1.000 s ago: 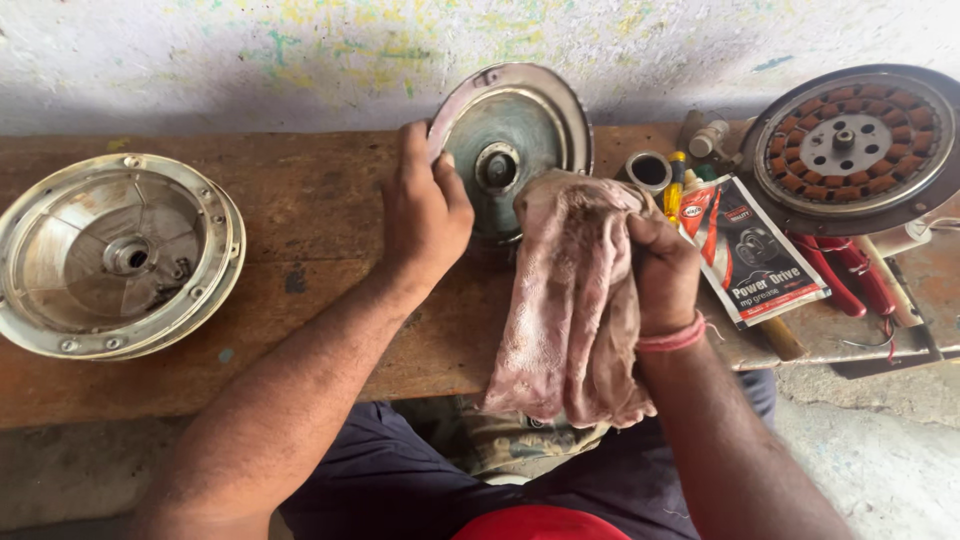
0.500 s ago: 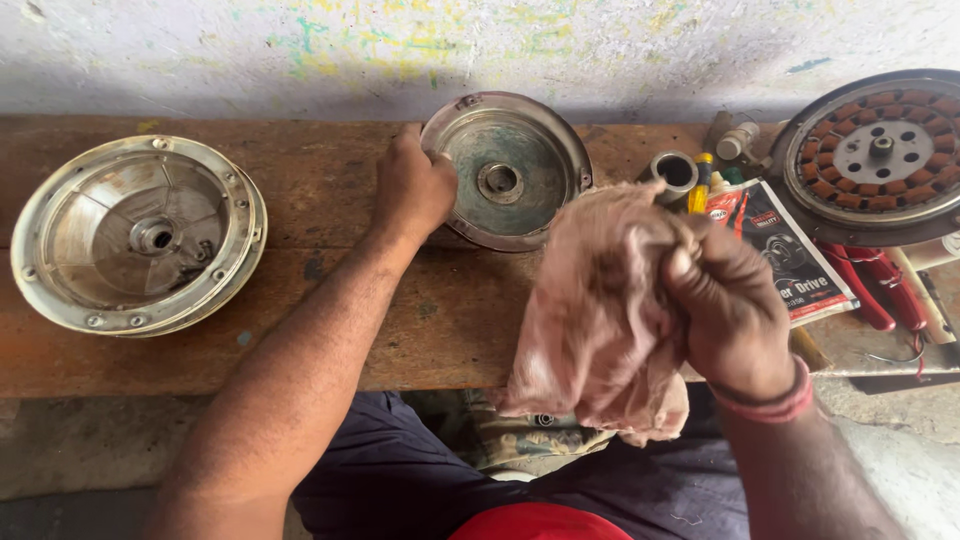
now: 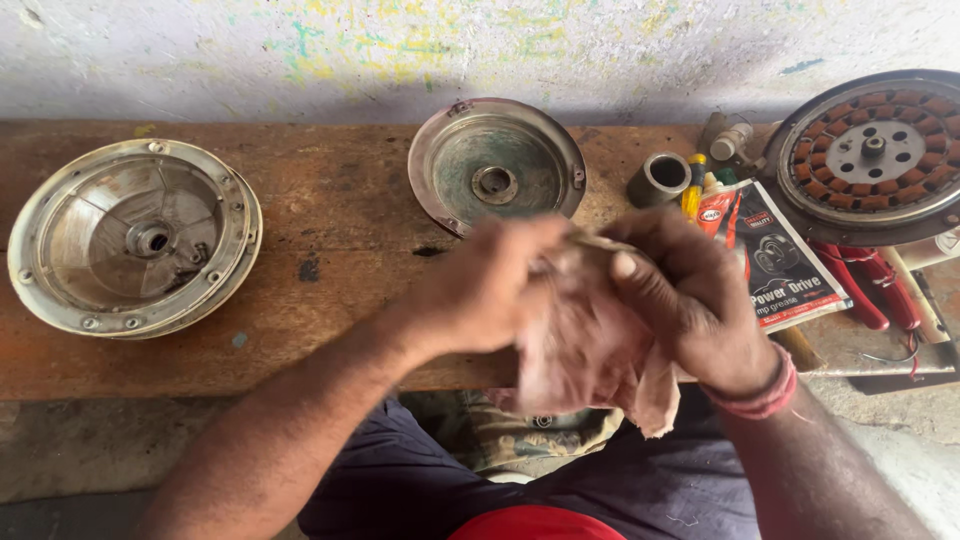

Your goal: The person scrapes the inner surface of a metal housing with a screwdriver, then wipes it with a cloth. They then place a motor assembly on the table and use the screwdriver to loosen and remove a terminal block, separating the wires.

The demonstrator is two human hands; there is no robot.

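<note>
I was in a repair workshop: a worn wooden bench (image 3: 330, 210) beyond my hands carried round metal motor covers (image 3: 133, 237), a copper-wound stator (image 3: 872, 152) and red-handled pliers (image 3: 868, 288).

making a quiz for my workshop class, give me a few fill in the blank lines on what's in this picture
1. Both hands, the left hand and the right hand, are bunched around a pinkish ____.
2. The round metal cover lies on a bench made of ____.
3. The wound stator with copper coils sits at the bench's far ____ end.
4. The larger metal housing lies to the ____ of the hands.

Missing words: cloth; wood; right; left
</note>
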